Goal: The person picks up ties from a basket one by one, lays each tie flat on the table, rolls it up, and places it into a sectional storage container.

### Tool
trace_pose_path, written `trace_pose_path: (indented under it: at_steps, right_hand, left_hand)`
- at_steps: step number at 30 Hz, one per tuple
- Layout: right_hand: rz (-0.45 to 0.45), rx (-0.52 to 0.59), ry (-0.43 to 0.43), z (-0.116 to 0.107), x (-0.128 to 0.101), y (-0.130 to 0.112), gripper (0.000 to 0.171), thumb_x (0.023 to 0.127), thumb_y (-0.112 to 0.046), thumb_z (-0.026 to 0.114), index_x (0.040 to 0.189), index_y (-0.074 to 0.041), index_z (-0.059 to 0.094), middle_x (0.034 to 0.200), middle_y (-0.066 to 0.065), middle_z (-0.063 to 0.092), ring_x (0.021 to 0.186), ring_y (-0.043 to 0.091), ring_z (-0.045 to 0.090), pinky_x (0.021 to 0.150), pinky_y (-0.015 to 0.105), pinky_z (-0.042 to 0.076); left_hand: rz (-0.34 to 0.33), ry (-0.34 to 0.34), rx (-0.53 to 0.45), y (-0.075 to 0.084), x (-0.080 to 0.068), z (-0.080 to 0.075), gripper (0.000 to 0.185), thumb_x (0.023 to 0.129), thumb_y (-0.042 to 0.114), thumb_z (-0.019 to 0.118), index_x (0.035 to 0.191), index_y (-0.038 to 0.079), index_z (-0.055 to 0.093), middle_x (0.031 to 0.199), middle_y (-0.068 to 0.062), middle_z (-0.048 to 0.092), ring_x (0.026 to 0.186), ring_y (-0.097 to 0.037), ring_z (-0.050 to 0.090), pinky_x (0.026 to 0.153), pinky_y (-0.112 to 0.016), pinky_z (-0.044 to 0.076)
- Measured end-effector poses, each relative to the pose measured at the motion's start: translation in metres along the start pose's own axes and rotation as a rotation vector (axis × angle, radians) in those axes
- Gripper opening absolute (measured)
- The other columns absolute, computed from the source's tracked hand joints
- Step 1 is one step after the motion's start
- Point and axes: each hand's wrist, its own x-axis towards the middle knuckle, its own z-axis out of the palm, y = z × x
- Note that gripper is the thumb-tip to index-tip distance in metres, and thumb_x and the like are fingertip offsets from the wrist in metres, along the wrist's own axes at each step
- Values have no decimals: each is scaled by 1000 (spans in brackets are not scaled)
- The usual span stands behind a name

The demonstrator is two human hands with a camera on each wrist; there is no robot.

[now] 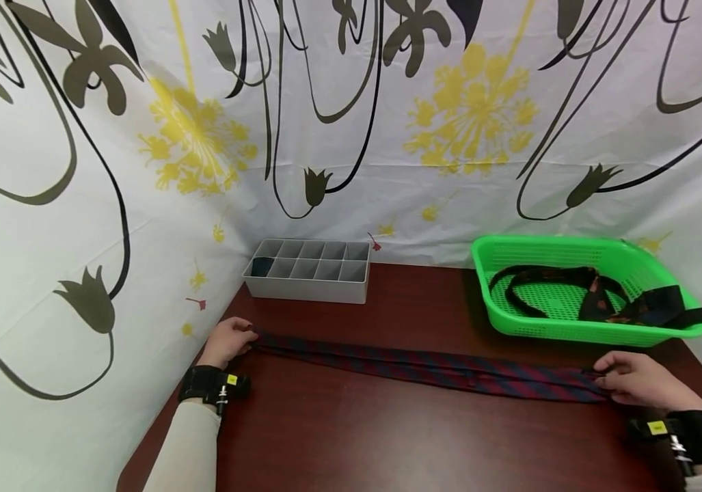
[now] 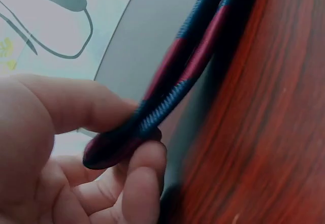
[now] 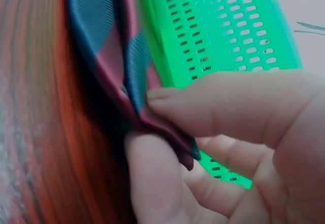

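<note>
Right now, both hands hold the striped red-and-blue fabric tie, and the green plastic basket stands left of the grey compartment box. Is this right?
Wrong side: the head view shows the green basket right of the grey box. The left hand and right hand do hold the tie.

Head view: from above, near side of the striped tie (image 1: pixel 412 365), facing forward and down; far enough off for the tie's full length. Left wrist view: very close at one tie end, aimed over the left hand (image 1: pixel 226 343). Right wrist view: equally close at the other end, past the right hand (image 1: pixel 640 379); shares green basket (image 1: pixel 597 333) beyond that end with head view.
</note>
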Motion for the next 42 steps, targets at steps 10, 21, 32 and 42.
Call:
trace_pose_path:
  at_steps: [10,21,32,42]
  right_hand:
    - [185,-128,236,6,1,-4,34,103,-23,67,117,9,67,99,3,76,79,13,70,71,33,62]
    - [227,-70,280,5,-6,4,26,101,-20,71,108,4,72,92,-1,74,75,14,69,67,33,61]
    - [239,-175,357,-5,-11,20,33,98,-11,69,116,16,64,95,19,75,77,19,71,67,37,61]
    - [149,-132,386,-21,-14,40,43,99,-7,69,122,26,54,92,7,75,71,6,68,68,34,63]
  left_hand:
    - [54,26,210,0,3,5,36,95,23,76,121,1,64,94,-12,72,77,-19,65,67,-30,51]
    - [55,0,121,-1,0,6,33,102,23,68,125,-1,69,113,-17,74,84,-18,71,74,-29,58]
    - [201,28,186,5,-5,23,24,97,16,75,118,4,71,92,-9,78,74,-16,67,67,-30,52]
    - [113,10,-29,12,-7,23,28,101,9,68,127,-3,65,103,-18,77,78,-14,70,72,-26,60]
